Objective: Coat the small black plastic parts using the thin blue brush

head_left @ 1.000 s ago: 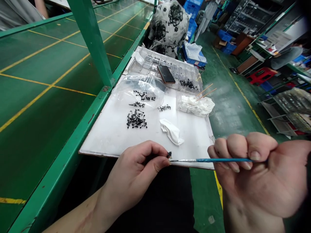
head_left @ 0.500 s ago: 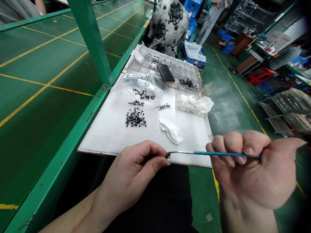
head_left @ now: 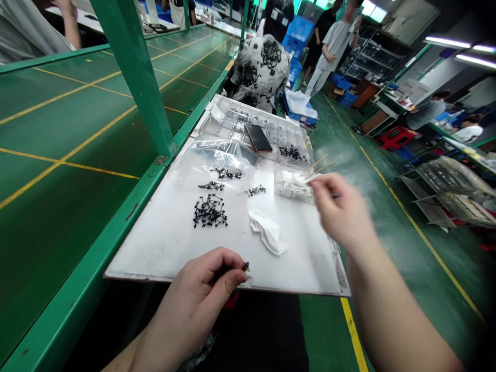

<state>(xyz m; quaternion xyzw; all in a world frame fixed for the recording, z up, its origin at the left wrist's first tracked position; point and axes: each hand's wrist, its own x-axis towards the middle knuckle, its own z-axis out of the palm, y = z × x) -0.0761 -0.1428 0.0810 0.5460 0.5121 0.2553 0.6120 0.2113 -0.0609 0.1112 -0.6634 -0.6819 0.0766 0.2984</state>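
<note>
My left hand (head_left: pixel 205 287) is closed in a pinch near the front edge of the white board. A small black part (head_left: pixel 246 266) pokes out between its thumb and forefinger. My right hand (head_left: pixel 341 206) is closed, slightly blurred, beside the clear box (head_left: pixel 279 181) of crumpled white material (head_left: pixel 296 186). The thin blue-handled brush is mostly hidden in that hand; only a dark end (head_left: pixel 335 196) shows. Between the hands lies a white cloth (head_left: pixel 267 232). Black branched parts (head_left: pixel 210 212) form a pile on the board, with tiny round pieces (head_left: pixel 256 190) to their right.
Behind them are a clear plastic bag (head_left: pixel 217 152), a divided clear tray (head_left: pixel 236 116) and a phone (head_left: pixel 258 138). Two thin sticks (head_left: pixel 321 164) rise from the box. A green post (head_left: pixel 135 77) and green conveyor frame (head_left: pixel 127 217) border the left. Other people are farther back.
My right hand has moved away from the part, forward and left to the clear box, taking the brush along. My left hand still pinches the black part. The view has tilted upward.
</note>
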